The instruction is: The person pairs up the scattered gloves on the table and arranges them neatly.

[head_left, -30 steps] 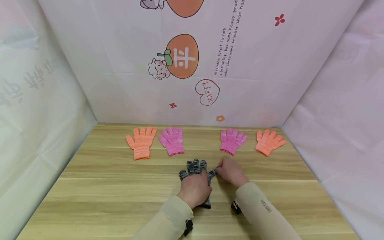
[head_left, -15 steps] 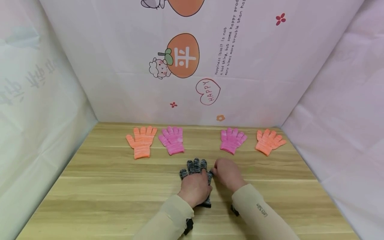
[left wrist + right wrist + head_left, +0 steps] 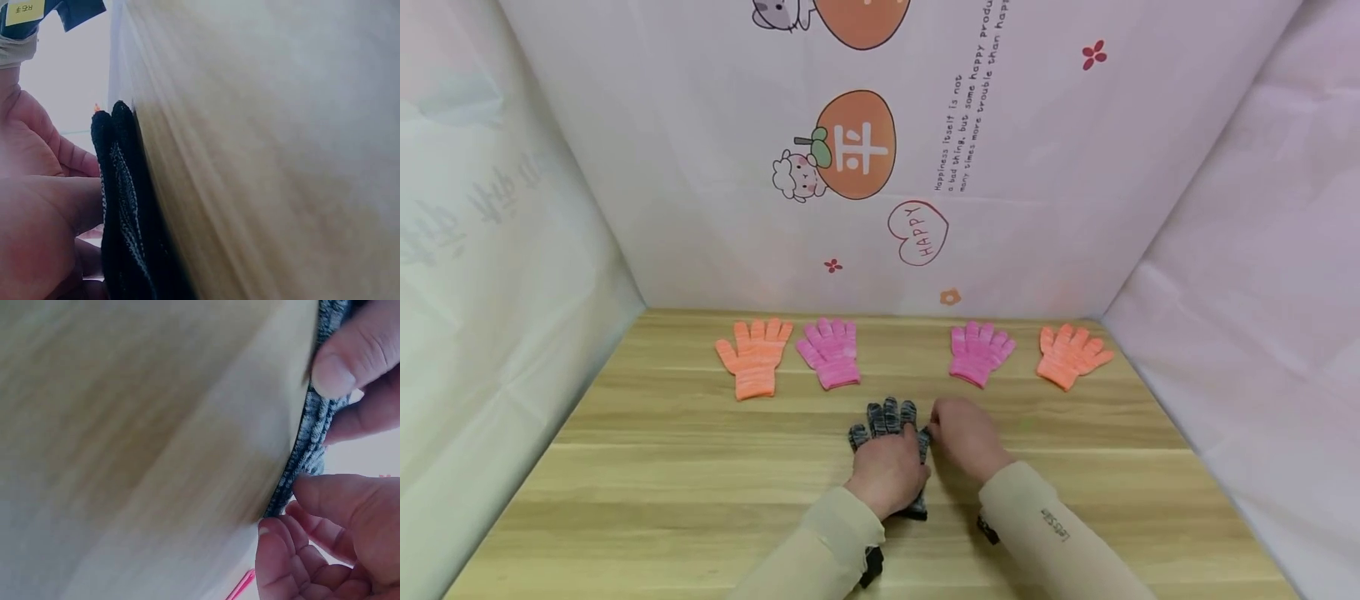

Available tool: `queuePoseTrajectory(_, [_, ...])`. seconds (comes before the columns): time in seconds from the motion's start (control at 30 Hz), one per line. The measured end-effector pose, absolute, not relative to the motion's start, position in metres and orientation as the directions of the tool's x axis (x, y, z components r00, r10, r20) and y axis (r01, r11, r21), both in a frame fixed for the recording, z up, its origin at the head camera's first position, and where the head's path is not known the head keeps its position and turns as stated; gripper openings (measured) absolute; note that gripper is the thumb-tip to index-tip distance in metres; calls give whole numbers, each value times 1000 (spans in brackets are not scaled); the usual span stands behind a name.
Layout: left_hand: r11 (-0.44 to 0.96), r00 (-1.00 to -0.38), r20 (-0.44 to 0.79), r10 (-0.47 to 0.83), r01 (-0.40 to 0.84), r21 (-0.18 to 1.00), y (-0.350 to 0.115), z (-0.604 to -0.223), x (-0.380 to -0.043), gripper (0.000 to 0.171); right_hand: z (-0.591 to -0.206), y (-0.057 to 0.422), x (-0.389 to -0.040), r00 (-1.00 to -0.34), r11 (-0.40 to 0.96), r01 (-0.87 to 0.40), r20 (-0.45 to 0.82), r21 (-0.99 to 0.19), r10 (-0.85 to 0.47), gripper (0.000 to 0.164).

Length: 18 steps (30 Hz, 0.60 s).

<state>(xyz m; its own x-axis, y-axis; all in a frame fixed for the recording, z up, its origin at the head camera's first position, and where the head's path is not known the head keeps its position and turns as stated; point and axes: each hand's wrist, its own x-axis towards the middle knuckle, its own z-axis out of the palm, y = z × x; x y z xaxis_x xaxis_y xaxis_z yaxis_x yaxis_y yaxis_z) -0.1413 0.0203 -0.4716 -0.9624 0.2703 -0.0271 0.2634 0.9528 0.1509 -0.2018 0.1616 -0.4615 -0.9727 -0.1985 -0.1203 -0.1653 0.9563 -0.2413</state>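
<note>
A dark grey marled knit glove (image 3: 891, 417) lies on the wooden table, fingers pointing away from me. My left hand (image 3: 887, 473) presses on its palm, one finger extended toward the glove's fingers and the thumb at its right edge. With bent fingers, my right hand (image 3: 967, 437) pinches the tip of the glove's thumb, on the right side. Thumb and forefinger meet at the knit edge of the glove (image 3: 309, 431) in the right wrist view. In the left wrist view the glove (image 3: 128, 206) appears edge-on, dark, beside the left hand. Most of its palm is covered.
Along the back of the table (image 3: 662, 467) lie an orange glove (image 3: 755, 358) and a pink glove (image 3: 831, 353) at left, then another pink glove (image 3: 981, 353) and orange glove (image 3: 1072, 356) at right. White printed cloth (image 3: 1037, 233) walls the back and sides.
My right hand has moved left, closer to the left hand, bringing the grey glove's thumb inward. The left hand has stayed in place on the glove.
</note>
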Motion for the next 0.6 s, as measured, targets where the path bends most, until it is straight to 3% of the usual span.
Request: queuePoseTrajectory(0.6, [965, -969, -79, 234, 221, 140, 25, -470, -140, 70, -444, 168, -209, -971, 927, -197, -65, -320, -229, 21])
